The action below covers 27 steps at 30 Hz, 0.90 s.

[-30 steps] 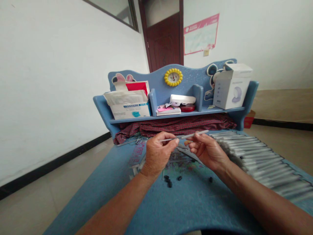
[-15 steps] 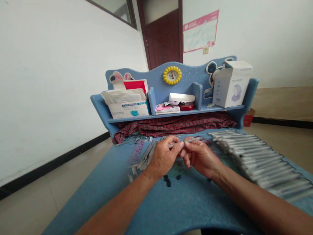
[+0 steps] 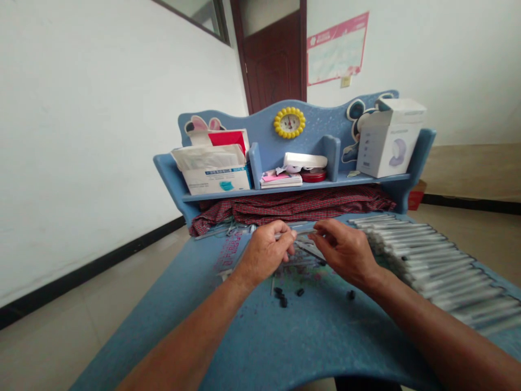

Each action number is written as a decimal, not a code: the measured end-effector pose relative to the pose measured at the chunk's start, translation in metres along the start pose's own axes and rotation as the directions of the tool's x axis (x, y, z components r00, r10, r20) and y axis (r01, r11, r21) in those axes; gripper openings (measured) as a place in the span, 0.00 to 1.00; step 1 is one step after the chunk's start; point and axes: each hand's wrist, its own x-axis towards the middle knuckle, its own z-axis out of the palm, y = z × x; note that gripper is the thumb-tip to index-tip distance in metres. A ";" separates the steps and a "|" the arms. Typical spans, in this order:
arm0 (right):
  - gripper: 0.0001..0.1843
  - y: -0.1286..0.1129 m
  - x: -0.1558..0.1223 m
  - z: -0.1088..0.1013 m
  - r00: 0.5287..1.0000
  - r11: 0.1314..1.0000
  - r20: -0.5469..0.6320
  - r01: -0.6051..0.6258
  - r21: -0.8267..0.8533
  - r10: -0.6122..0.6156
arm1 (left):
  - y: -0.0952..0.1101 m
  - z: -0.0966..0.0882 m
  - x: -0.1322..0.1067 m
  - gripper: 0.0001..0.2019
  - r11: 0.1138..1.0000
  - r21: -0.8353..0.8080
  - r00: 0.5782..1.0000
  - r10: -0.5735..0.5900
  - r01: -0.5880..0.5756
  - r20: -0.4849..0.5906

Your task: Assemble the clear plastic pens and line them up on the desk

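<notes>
On the blue desk [image 3: 244, 336], left of the frame's middle, the left hand [image 3: 266, 254] curls with thumb and fingertips pressed together on one end of a thin grey tube [image 3: 303, 232]. The tube lies level just above the desktop at the centre of the frame, in front of the plaid cloth [image 3: 293, 206]. The right hand [image 3: 345, 251] pinches the tube's other end, though its knuckles hide the exact contact. The tube looks light, stiff and smooth, likely to roll or slip between the fingers and to bend if squeezed mid-span, so the ends seem the surest places to hold it. Small black caps [image 3: 280, 297] lie loose below the hands. To the right, a row of like tubes [image 3: 423, 255] runs side by side toward the lower right corner.
</notes>
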 end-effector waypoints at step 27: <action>0.11 0.022 0.000 0.002 0.962 0.922 0.275 0.106 -0.371 0.000 | -0.011 -0.008 -0.003 0.06 0.987 0.120 0.877 -0.155 0.112 0.455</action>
